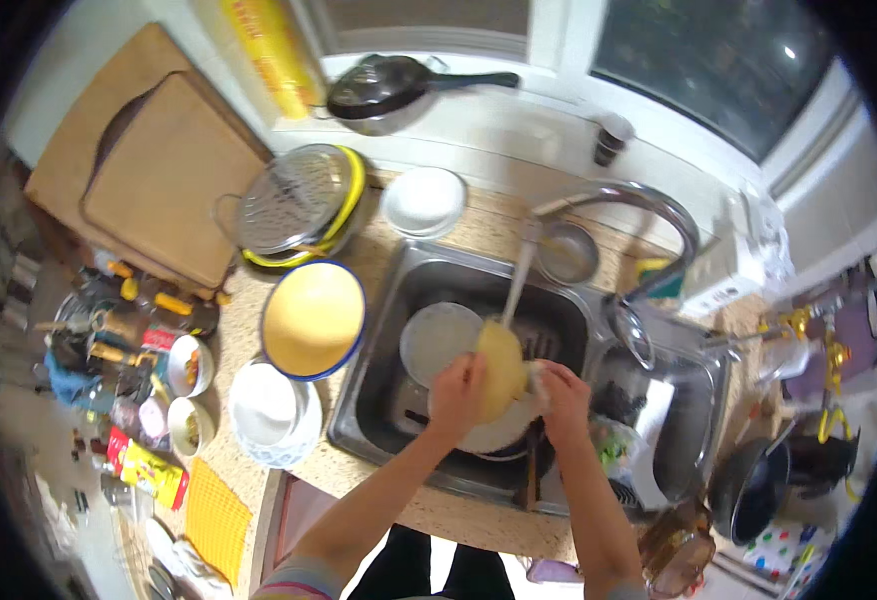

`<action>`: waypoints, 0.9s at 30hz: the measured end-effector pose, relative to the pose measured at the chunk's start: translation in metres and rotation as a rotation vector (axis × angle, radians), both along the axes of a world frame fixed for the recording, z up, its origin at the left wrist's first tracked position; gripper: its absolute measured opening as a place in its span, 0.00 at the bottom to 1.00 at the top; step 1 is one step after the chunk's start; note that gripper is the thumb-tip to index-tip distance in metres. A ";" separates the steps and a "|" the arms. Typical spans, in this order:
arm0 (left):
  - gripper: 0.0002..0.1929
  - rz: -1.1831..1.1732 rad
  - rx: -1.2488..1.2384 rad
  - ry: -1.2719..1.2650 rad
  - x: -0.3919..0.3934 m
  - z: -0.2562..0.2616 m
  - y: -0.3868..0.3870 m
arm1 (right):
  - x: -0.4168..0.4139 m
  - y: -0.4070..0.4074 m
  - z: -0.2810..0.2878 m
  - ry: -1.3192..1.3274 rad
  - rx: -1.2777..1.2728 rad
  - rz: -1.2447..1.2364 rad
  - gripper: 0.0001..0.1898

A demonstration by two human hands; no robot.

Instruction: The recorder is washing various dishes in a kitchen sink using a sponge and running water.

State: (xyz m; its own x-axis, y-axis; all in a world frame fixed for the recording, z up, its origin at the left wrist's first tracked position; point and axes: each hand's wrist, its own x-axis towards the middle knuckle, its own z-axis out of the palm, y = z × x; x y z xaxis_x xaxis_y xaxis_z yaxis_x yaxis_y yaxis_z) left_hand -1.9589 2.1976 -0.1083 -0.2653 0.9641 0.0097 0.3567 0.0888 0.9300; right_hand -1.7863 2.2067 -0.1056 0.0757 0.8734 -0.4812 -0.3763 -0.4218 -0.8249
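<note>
Water runs from the curved metal faucet point(656, 199) onto a yellow bowl point(500, 367), tilted over the left basin of a stainless steel sink point(363, 382). My left hand point(457, 397) grips the bowl's left side. At its right side is my right hand point(562, 397), closed on a pale cloth or sponge point(537, 382), partly hidden by the fingers. Beneath the hands a white dish point(502, 435) lies in the basin, with a round translucent bowl or lid point(438, 341) behind it to the left.
Left of the sink stand a yellow bowl with a blue rim point(313, 320) and stacked white bowls point(266, 409). Behind are more white bowls point(423, 201), a steamer tray point(296, 196) and a small metal bowl point(567, 253). The right basin point(682, 435) holds a white board and a plastic bag.
</note>
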 end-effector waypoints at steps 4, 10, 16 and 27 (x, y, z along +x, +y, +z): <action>0.13 -0.070 -0.144 -0.050 -0.007 0.035 -0.006 | 0.011 -0.011 -0.027 0.183 -0.019 -0.117 0.11; 0.14 0.051 -0.023 -0.630 -0.050 0.156 -0.025 | 0.013 -0.027 -0.047 0.374 -0.191 -0.136 0.15; 0.10 -0.140 0.027 0.063 -0.107 0.217 -0.029 | -0.017 -0.043 -0.065 -0.788 0.061 0.449 0.19; 0.07 -0.207 0.058 1.042 -0.167 0.134 -0.032 | -0.048 -0.056 -0.087 -0.994 0.234 0.619 0.21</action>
